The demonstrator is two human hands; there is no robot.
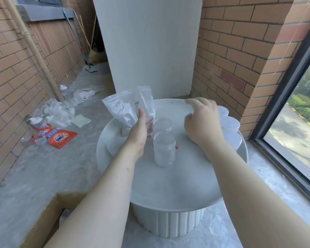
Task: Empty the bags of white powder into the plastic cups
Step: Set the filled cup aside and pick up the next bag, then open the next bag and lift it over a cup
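Powder bags (pixel 121 110) stood gripped in your L hand (pixel 140 134) just left of the nearer plastic cup (pixel 164 151), prob. for pouring; R hand (pixel 202 122) hovered right of it, fingers slack, empty.

The blurred right hand (pixel 202 120) covers part of the seemingly lidded cups (pixel 230 124).

The near cup (pixel 164 151) is standing before the far cup (pixel 162 124); bags (pixel 122 110) are rising left of both; lidded cups (pixel 230 124) are lining the table's (pixel 168 185) right rim.
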